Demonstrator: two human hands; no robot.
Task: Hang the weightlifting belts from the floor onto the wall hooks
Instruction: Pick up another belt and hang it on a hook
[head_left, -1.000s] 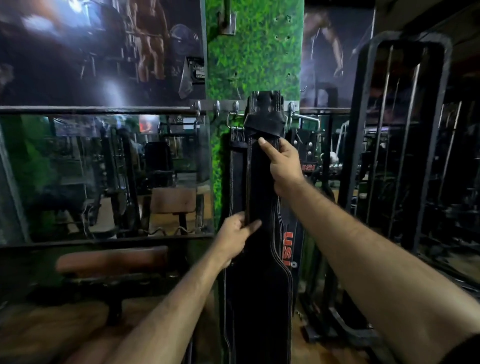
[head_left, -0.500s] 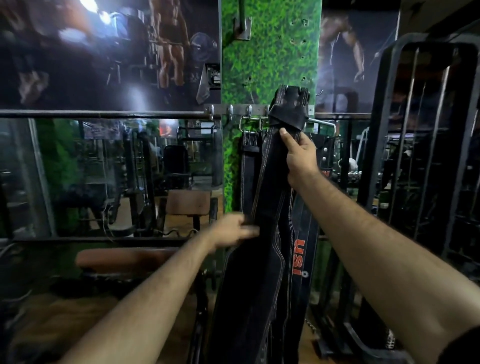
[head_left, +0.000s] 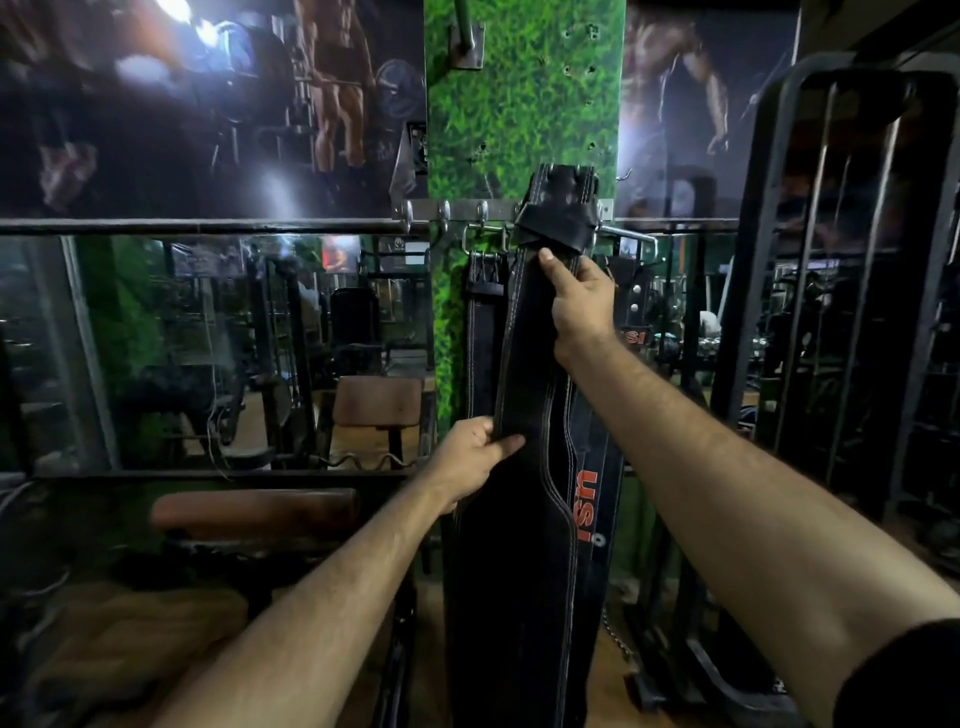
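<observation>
Black belt (head_left: 524, 519) was up at the hook rail (head_left: 452, 210), buckle end over a hook. Right hand (head_left: 579, 301) gripped it near the top, left hand (head_left: 467, 460) pinched its edge lower down. Two other belts already hung behind; floor w/ any remaining ones wasn't visible.

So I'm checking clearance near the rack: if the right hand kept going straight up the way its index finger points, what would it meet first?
Probably the folded black buckle end of the black stitched leather belt that the right hand grips, just above the fingertip.
</observation>
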